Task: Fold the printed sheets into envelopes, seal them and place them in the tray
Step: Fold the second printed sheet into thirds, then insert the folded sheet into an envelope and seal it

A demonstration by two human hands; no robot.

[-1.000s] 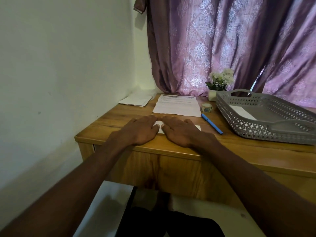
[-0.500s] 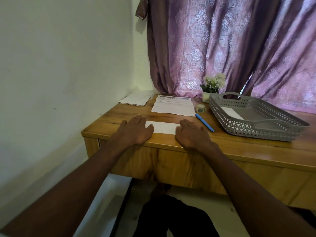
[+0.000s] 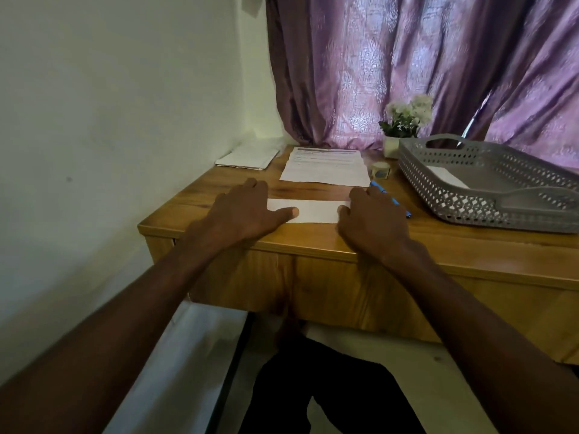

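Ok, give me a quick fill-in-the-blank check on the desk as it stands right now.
1. Both hands, the left hand and the right hand, press flat on the folded ____.
2. The pen beside the right hand is ____ in colour.
3. The grey tray already holds one white ____.
4. The printed sheets lie ____ the pressed paper, toward the curtain.

Missing words: paper; blue; envelope; behind

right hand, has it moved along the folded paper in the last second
Yes. The right hand slid right, away from the left hand, from the middle of the folded paper to its end beside the blue pen.
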